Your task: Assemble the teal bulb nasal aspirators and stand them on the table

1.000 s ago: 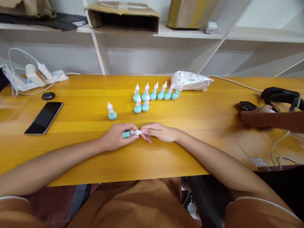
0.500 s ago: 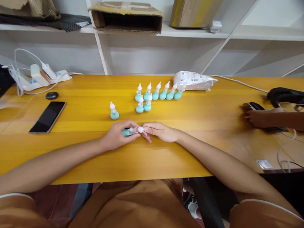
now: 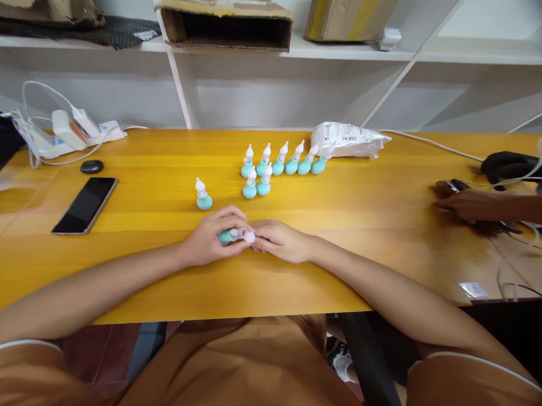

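Observation:
My left hand [image 3: 214, 235] is closed around a small bulb nasal aspirator [image 3: 226, 236], its teal bulb inside my palm and its clear neck pointing right. A small translucent white cap [image 3: 249, 237] sits at the neck's right end. The fingertips of my right hand [image 3: 281, 240] pinch this cap; some of its fingers are hidden behind. A capped aspirator [image 3: 204, 196] of the same kind stands just beyond my left hand. Several more aspirators [image 3: 278, 166] stand upright in two rows farther back on the wooden table [image 3: 161, 288].
A silver plastic pouch [image 3: 346, 140] lies behind the rows. At left are a phone [image 3: 85, 206], a black oval case [image 3: 91, 166] and a power strip [image 3: 84, 142]. Another person's hand [image 3: 464, 205] holds a dark object at right, among cables. Cardboard boxes [image 3: 224, 6] rest on the shelf.
My right hand has turned more palm-down and come closer to my left. The cap has shifted slightly down and tilted at the neck. The standing aspirators have stayed put.

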A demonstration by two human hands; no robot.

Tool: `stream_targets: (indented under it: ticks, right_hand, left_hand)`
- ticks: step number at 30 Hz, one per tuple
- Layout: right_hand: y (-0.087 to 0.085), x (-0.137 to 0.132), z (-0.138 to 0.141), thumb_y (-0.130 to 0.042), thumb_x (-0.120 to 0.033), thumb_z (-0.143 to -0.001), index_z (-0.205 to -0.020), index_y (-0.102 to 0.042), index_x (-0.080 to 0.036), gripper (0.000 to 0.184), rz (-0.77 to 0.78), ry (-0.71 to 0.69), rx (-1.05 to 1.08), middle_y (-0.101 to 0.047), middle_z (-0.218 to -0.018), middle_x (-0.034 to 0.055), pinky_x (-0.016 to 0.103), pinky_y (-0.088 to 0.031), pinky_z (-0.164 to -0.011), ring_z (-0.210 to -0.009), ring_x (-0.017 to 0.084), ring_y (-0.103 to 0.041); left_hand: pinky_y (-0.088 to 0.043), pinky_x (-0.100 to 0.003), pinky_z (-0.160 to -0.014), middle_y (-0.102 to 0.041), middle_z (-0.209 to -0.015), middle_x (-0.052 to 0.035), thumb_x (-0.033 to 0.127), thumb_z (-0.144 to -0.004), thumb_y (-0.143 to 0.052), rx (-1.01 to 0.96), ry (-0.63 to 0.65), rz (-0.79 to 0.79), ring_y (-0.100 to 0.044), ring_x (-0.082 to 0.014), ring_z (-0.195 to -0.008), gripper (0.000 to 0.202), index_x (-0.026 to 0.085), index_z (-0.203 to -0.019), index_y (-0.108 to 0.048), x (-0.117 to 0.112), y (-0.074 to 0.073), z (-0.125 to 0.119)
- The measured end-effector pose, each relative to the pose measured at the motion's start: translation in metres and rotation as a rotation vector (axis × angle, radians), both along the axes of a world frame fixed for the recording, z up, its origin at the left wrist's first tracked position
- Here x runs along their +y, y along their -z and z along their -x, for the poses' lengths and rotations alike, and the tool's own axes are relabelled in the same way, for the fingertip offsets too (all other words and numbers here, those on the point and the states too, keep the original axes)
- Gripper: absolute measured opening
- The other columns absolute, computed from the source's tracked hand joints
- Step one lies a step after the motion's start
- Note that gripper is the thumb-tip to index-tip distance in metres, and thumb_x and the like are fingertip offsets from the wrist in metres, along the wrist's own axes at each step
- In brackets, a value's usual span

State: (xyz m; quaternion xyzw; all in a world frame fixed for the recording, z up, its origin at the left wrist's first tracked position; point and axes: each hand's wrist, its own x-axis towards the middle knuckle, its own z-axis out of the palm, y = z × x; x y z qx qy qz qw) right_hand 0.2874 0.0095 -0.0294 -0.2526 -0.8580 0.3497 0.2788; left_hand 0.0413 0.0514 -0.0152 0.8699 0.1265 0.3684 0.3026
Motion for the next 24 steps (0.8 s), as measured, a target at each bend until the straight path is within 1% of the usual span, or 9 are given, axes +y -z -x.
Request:
stream_targets:
  ticks: [2,5,8,10,12,15,17,21,24]
  right_hand:
    - [0.002,-0.001,0.002,-0.05,-0.026,-0.114,-0.099,-0.067,-0.02,0.023,-0.047,0.061,-0.001,-0.071,-0.093,0.0049,0.029,-0.051,-0.08,-0.082,0.017,-0.063]
    - [0.007,-0.003,0.004,-0.055,-0.019,-0.108,-0.098,-0.067,-0.021,0.016,-0.047,0.231,0.052,-0.068,-0.082,-0.0001,0.027,-0.049,-0.073,-0.071,0.014,-0.06]
    - [0.013,-0.002,0.003,-0.056,-0.023,-0.109,-0.111,-0.065,-0.021,0.009,0.038,0.349,0.17,-0.063,-0.081,-0.0039,0.023,-0.046,-0.062,-0.061,0.011,-0.056]
    - [0.015,0.0,0.002,-0.057,-0.029,-0.111,-0.123,-0.063,-0.022,0.016,0.061,0.388,0.234,-0.063,-0.087,-0.0033,0.022,-0.045,-0.058,-0.06,0.009,-0.056]
    - [0.015,0.002,0.001,-0.06,-0.033,-0.111,-0.127,-0.066,-0.022,0.02,0.011,0.418,0.249,-0.066,-0.093,-0.0009,0.022,-0.047,-0.058,-0.062,0.009,-0.057]
    - [0.011,0.003,0.0,-0.063,-0.032,-0.112,-0.121,-0.075,-0.022,0.018,-0.1,0.414,0.23,-0.068,-0.097,0.0023,0.024,-0.05,-0.061,-0.066,0.01,-0.058]
    - [0.01,0.003,0.0,-0.064,-0.031,-0.112,-0.118,-0.078,-0.022,0.017,-0.143,0.401,0.227,-0.069,-0.096,0.0029,0.025,-0.051,-0.063,-0.067,0.011,-0.059]
    - [0.01,0.003,-0.001,-0.067,-0.036,-0.111,-0.118,-0.08,-0.022,0.02,-0.148,0.426,0.235,-0.072,-0.097,0.0042,0.026,-0.05,-0.062,-0.065,0.011,-0.059]
    - [0.011,0.003,-0.001,-0.071,-0.042,-0.11,-0.116,-0.08,-0.022,0.023,-0.081,0.437,0.254,-0.074,-0.097,0.0046,0.026,-0.051,-0.061,-0.063,0.011,-0.061]
  left_hand:
    - [-0.06,-0.029,-0.084,-0.079,-0.103,-0.0059,0.02,-0.095,-0.079,-0.001,-0.043,0.042,-0.076,-0.0176,-0.091,0.011,0.021,-0.106,-0.077,0.0,0.0,-0.001]
    - [-0.059,-0.029,-0.085,-0.082,-0.1,-0.0048,0.023,-0.094,-0.076,0.031,-0.145,0.165,-0.076,-0.0179,-0.089,0.007,0.02,-0.1,-0.075,0.001,0.003,-0.003]
    - [-0.057,-0.029,-0.079,-0.081,-0.093,-0.0031,0.031,-0.092,-0.076,0.084,-0.251,0.264,-0.073,-0.018,-0.084,0.012,0.02,-0.096,-0.074,0.005,0.008,-0.004]
    - [-0.054,-0.028,-0.075,-0.078,-0.087,-0.0015,0.036,-0.091,-0.077,0.121,-0.302,0.289,-0.069,-0.0173,-0.079,0.017,0.019,-0.094,-0.074,0.007,0.01,-0.005]
    - [-0.052,-0.028,-0.074,-0.077,-0.084,-0.0006,0.039,-0.091,-0.077,0.154,-0.31,0.306,-0.067,-0.0168,-0.078,0.02,0.019,-0.092,-0.075,0.008,0.01,-0.005]
    - [-0.051,-0.028,-0.075,-0.078,-0.086,-0.0005,0.042,-0.093,-0.075,0.189,-0.279,0.345,-0.067,-0.0166,-0.079,0.023,0.019,-0.093,-0.076,0.008,0.008,-0.006]
    - [-0.051,-0.028,-0.076,-0.079,-0.088,-0.0006,0.045,-0.094,-0.075,0.197,-0.27,0.369,-0.067,-0.0166,-0.08,0.026,0.019,-0.094,-0.077,0.007,0.007,-0.006]
    - [-0.051,-0.028,-0.073,-0.076,-0.084,-0.0002,0.048,-0.096,-0.075,0.186,-0.269,0.421,-0.066,-0.0168,-0.078,0.029,0.019,-0.099,-0.077,0.007,0.006,-0.005]
    - [-0.052,-0.028,-0.072,-0.074,-0.08,0.0006,0.049,-0.098,-0.075,0.181,-0.266,0.437,-0.065,-0.0166,-0.076,0.03,0.019,-0.101,-0.077,0.006,0.007,-0.005]
